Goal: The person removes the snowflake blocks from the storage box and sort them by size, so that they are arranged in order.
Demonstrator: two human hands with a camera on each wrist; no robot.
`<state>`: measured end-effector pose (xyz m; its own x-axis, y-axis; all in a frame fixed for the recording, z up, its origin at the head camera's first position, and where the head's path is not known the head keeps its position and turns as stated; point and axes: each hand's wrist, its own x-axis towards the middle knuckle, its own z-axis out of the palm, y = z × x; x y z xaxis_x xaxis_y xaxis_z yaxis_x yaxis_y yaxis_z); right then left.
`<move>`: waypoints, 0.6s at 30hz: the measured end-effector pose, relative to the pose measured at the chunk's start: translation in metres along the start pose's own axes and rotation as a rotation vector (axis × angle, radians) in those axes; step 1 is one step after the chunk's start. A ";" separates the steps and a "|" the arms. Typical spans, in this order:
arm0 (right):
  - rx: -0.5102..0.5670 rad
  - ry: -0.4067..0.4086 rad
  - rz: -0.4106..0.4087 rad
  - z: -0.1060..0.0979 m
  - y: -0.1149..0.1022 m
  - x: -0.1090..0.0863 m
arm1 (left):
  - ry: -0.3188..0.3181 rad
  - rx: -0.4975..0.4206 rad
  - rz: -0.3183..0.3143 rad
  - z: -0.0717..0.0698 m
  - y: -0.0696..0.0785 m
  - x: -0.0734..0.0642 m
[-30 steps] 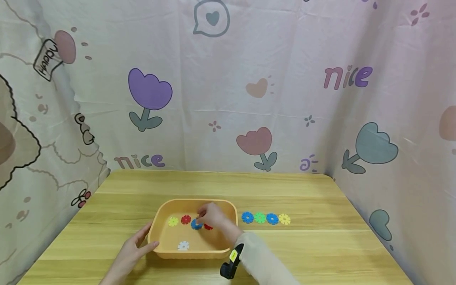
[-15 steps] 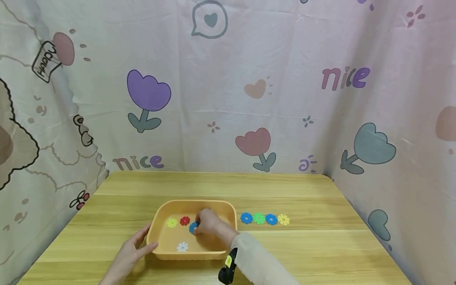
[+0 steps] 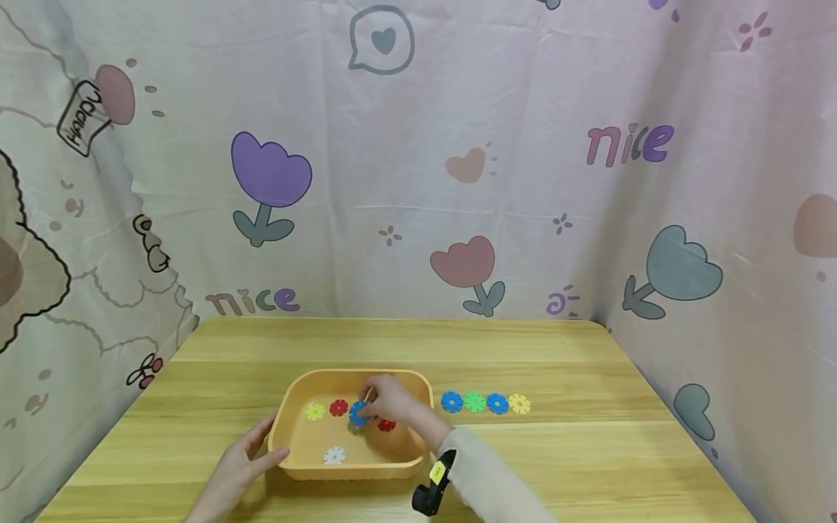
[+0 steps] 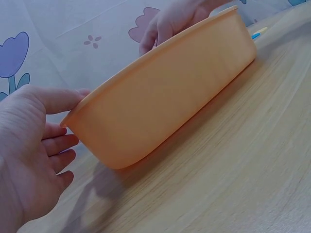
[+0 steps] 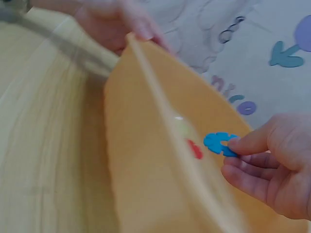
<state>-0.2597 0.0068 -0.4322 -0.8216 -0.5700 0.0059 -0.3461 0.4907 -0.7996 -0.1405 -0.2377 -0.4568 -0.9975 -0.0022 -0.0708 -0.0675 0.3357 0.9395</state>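
An orange plastic tray (image 3: 353,470) with raised walls stands on the table. At its left end my left hand (image 3: 237,465) grips the rim, thumb on top and fingers against the outside, as the left wrist view shows. Inside, my right hand (image 3: 392,399) pinches a blue snowflake disc (image 5: 217,142) between thumb and fingers, raised off the tray floor. Around it lie a yellow disc (image 3: 315,412), a red disc (image 3: 338,407), a second red disc (image 3: 387,426) partly under the hand, and a white disc (image 3: 334,455) nearer the front wall.
Right of the tray, a row of discs lies on the wooden table (image 3: 588,465): blue (image 3: 452,402), green (image 3: 474,402), blue (image 3: 498,404) and yellow (image 3: 519,404). A patterned curtain (image 3: 392,181) surrounds the table at the back and sides.
My right hand has picked up the blue disc from the tray floor and lifted it slightly; the red disc beside it shows again. My left hand stays on the rim.
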 end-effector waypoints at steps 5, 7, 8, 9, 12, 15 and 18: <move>0.230 0.001 0.011 -0.030 0.005 -0.009 | 0.000 -0.004 -0.006 0.000 0.000 0.001; 0.293 0.014 -0.003 -0.045 0.008 -0.013 | -0.002 -0.005 -0.007 0.000 0.000 0.001; 0.318 0.022 -0.012 -0.053 0.011 -0.016 | -0.004 -0.004 -0.007 -0.001 -0.001 0.002; 0.343 0.030 -0.023 -0.061 0.013 -0.019 | -0.005 -0.004 -0.005 -0.001 -0.001 0.002; 0.374 0.073 -0.027 -0.081 0.022 -0.030 | -0.007 -0.002 0.000 -0.001 0.000 0.002; 0.396 0.111 -0.010 -0.098 0.036 -0.043 | -0.002 0.012 0.000 0.000 0.000 0.002; 0.419 0.153 0.019 -0.114 0.052 -0.057 | 0.005 0.025 -0.005 0.000 0.001 0.001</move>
<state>-0.2823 0.1399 -0.4055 -0.8944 -0.4442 0.0523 -0.1429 0.1729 -0.9745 -0.1416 -0.2371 -0.4562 -0.9972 -0.0087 -0.0740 -0.0722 0.3592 0.9305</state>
